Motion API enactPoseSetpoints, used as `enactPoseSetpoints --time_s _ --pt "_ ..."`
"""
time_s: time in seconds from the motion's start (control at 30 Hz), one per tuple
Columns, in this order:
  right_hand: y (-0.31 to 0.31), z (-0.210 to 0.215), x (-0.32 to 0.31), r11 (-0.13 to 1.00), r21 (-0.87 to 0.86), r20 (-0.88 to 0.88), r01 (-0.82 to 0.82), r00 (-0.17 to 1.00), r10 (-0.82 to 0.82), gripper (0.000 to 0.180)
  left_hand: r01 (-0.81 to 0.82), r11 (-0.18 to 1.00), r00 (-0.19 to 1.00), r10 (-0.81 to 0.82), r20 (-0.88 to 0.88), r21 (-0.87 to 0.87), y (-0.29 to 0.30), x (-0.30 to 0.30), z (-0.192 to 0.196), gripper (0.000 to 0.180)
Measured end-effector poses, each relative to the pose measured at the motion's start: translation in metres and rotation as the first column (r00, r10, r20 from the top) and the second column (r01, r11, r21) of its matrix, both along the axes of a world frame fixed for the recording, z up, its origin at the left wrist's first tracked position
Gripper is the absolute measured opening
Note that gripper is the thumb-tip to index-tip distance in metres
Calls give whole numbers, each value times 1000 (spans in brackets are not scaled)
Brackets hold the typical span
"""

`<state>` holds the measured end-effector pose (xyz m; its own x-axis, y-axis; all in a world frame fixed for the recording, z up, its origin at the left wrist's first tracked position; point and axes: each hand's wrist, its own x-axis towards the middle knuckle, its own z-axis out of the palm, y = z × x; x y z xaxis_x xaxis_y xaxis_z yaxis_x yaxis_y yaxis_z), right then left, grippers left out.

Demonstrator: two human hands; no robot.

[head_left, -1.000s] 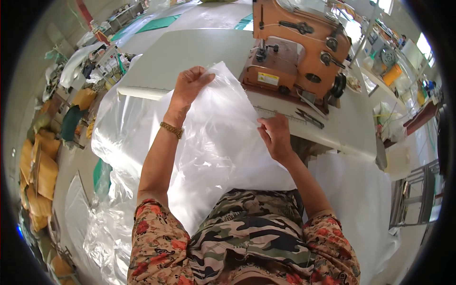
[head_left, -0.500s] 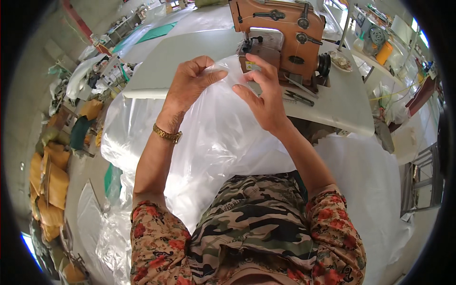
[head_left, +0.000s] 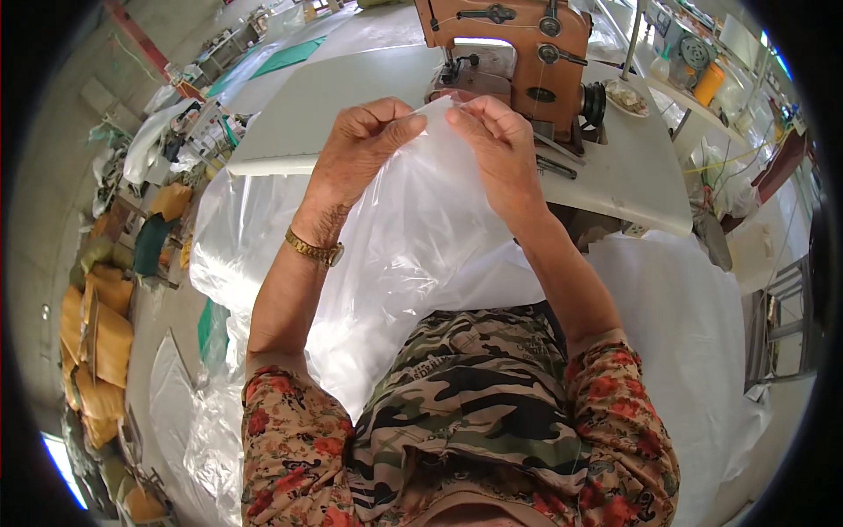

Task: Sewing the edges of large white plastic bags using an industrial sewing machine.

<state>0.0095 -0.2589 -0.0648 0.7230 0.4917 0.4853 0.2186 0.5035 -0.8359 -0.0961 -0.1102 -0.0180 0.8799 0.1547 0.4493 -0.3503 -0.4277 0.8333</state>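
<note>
A wide pale sewing table fills the upper middle of the view. An orange industrial sewing machine stands at its far edge, right of centre. A large clear plastic bag drapes from the table's near edge down over the person's lap and spills to the floor on both sides. Its top edge is lifted in front of the machine, held between both hands. The left hand pinches the film between thumb and curled fingers; a gold bracelet circles that wrist. The right hand pinches the same edge just beside it, fingertips nearly touching the left's. To do this well, it seems best to keep both pinches close and firm, rubbing the layers so the slippery film separates evenly, without stretching or tearing it.
</note>
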Motion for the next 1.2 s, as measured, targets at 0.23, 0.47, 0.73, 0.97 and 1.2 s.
enactPoseSetpoints --time_s 0.23,0.47,0.73,0.97,1.2 --pt "-12 -1 -10 989 13 144 148 978 -149 24 -66 995 998 65 23 74 -8 -2 0 33" --pt "-10 -7 -11 986 -29 335 165 931 -146 32 -98 991 994 101 -29 93 -16 -4 0 33" --pt "-11 -9 -15 959 50 385 279 881 -276 34 -111 994 991 109 81 15 -34 -1 0 22" --pt "-15 -11 -18 966 59 336 253 906 -258 32 -22 1000 999 22 39 -8 -27 2 0 24" --pt "-22 -23 -28 900 57 605 433 702 -376 17 -96 984 994 87 -64 -149 -22 11 -10 29"
